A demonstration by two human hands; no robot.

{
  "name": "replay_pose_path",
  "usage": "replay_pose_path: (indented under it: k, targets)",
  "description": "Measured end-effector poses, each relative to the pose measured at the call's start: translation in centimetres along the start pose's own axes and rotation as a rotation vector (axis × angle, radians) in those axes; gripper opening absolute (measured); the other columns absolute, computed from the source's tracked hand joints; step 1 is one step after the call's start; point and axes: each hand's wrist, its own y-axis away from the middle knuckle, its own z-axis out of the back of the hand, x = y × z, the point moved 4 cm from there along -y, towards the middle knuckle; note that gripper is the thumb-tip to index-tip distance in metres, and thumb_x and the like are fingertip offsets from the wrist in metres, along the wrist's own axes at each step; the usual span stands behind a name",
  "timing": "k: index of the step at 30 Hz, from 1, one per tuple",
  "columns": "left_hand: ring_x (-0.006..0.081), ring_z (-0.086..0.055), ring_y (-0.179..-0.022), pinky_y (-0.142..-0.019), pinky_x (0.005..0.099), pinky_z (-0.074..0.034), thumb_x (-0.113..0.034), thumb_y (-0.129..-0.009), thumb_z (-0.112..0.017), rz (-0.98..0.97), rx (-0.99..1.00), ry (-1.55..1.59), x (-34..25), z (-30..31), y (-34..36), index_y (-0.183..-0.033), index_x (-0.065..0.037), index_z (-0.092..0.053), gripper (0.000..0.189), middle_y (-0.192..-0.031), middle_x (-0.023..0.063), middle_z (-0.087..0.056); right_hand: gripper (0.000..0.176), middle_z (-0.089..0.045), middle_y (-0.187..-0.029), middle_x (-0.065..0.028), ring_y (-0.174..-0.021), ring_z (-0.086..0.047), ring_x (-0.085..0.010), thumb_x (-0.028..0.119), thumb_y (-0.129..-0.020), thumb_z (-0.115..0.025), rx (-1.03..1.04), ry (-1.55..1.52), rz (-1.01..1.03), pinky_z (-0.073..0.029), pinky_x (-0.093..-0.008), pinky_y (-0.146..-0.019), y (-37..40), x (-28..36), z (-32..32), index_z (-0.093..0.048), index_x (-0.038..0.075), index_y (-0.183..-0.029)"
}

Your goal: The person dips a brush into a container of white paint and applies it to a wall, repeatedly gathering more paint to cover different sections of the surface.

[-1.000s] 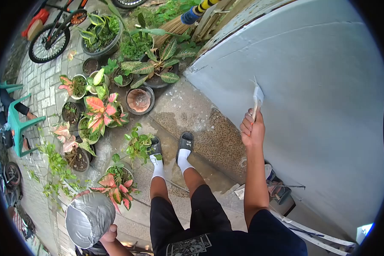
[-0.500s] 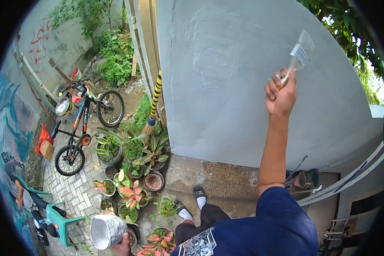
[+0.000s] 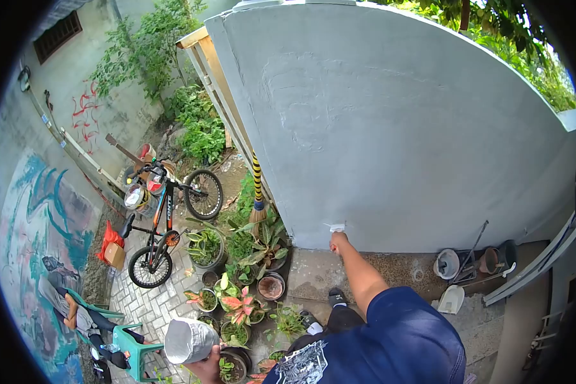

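My right hand is closed around the handle of a paintbrush. The brush is low on the grey wall, with its bristles at the surface, close to the bottom edge. At the lower left of the head view, my left hand grips a silver-grey paint container from the side. The tilt of this container hides what is inside it. Patches of the wall show uneven, rough texture at the upper left.
Potted plants crowd the ground by my feet. A bicycle stands on the paving at left, and a broom leans near the wall's left edge. Someone sits by a green chair. Buckets and a dustpan are at right.
My right hand has brought the brush from high on the wall down to its lower part. The view has shifted, and the container in my left hand appears farther right.
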Motion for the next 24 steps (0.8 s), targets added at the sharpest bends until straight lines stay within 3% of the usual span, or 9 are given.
replay_pose_path:
  k: [2,3,4,7,13,16,20,21,24]
  targets:
    - [0.0274,-0.048,-0.118,-0.1,0.0407,-0.041,-0.029,-0.066,-0.087,-0.025,-0.036,0.022,-0.4,-0.3,0.9,-0.141,0.003,-0.021,0.104,-0.134,0.0189,-0.041,0.041,-0.037,-0.051,-0.0023,-0.038,-0.031,-0.0133,0.037,-0.1,-0.045,-0.107,-1.264,-0.137,-0.024,-0.0265,-0.036,10.3,9.3,6.4,-0.047,0.004,-0.075]
    - [0.0274,-0.048,-0.118,-0.1,0.0407,-0.041,-0.029,-0.066,-0.087,-0.025,-0.027,0.02,0.0,-0.3,0.9,-0.141,0.003,-0.021,0.104,-0.134,0.0189,-0.041,0.039,-0.037,-0.053,-0.0015,-0.04,-0.03,-0.0124,0.035,-0.1,-0.044,-0.133,-1.289,-0.096,-0.023,-0.027,-0.035,12.7,12.6,9.4,-0.046,0.006,-0.074]
    - [0.0274,-0.048,-0.118,-0.101,0.0407,-0.04,-0.029,-0.066,-0.087,-0.005,-0.009,0.04,0.6,-0.2,1.0,-0.141,0.003,-0.021,0.105,-0.134,0.0188,-0.04,0.037,-0.039,-0.054,-0.0007,-0.042,-0.033,-0.0116,0.032,-0.101,-0.044,-0.031,-1.393,0.178,-0.024,-0.0274,-0.035,13.5,15.1,12.4,-0.045,0.007,-0.073]
    - [0.0272,-0.046,-0.118,-0.102,0.0406,-0.039,-0.027,-0.065,-0.087,0.095,0.032,0.091,-0.3,-1.2,1.5,-0.14,0.003,-0.021,0.105,-0.134,0.0186,-0.039,0.03,-0.043,-0.06,0.0013,-0.043,-0.034,-0.0074,0.028,-0.098,-0.047,-0.05,-1.608,0.363,-0.023,-0.0243,-0.036,20.6,23.1,22.4,-0.043,0.009,-0.076]
    - [0.0272,-0.047,-0.116,-0.101,0.0395,-0.038,-0.025,-0.065,-0.087,-0.026,-0.018,-0.01,0.3,-1.5,1.1,-0.136,0.004,-0.025,0.1,-0.131,0.0187,-0.042,0.03,-0.043,-0.06,0.0013,-0.04,-0.031,-0.0053,0.036,-0.1,-0.046,-0.5,-1.485,1.104,-0.022,-0.023,-0.035,40.3,26.2,35.8,-0.045,0.01,-0.084]
    - [0.027,-0.05,-0.114,-0.1,0.0393,-0.04,-0.026,-0.065,-0.087,-0.068,0.028,-0.032,1.0,-2.4,0.7,-0.136,0.004,-0.025,0.099,-0.128,0.018,-0.045,0.038,-0.042,-0.06,0.001,-0.04,-0.031,-0.0053,0.043,-0.101,-0.041,-0.604,-1.507,1.207,-0.024,-0.0226,-0.036,42.1,26.9,38.7,-0.043,0.01,-0.082]
    - [0.026,-0.052,-0.11,-0.097,0.0382,-0.042,-0.026,-0.064,-0.088,-0.076,0.036,0.017,0.9,-3.8,0.5,-0.134,0.003,-0.028,0.096,-0.126,0.0175,-0.047,0.043,-0.043,-0.057,-0.0001,-0.038,-0.035,-0.0083,0.046,-0.1,-0.041,-0.377,-1.314,0.622,-0.026,-0.0264,-0.034,25.9,27.2,27.9,-0.042,0.01,-0.076]
    - [0.0256,-0.052,-0.11,-0.097,0.0378,-0.043,-0.026,-0.064,-0.088,-0.063,0.024,0.039,0.9,-4.0,0.5,-0.133,0.004,-0.029,0.095,-0.125,0.0173,-0.047,0.046,-0.05,-0.058,-0.0053,-0.038,-0.044,-0.0144,0.045,-0.099,-0.042,-0.804,-0.913,0.609,-0.034,-0.0319,-0.036,15.8,24.9,23.5,-0.051,0.005,-0.079]
    - [0.0253,-0.052,-0.109,-0.097,0.0373,-0.042,-0.025,-0.064,-0.088,0.036,0.134,-0.024,-0.3,-4.3,0.5,-0.135,0.003,-0.027,0.098,-0.126,0.0171,-0.047,0.054,-0.061,-0.067,-0.0154,-0.044,-0.055,-0.0268,0.045,-0.099,-0.039,-0.754,-0.857,0.302,-0.044,-0.039,-0.042,8.0,21.3,13.7,-0.062,-0.004,-0.094]
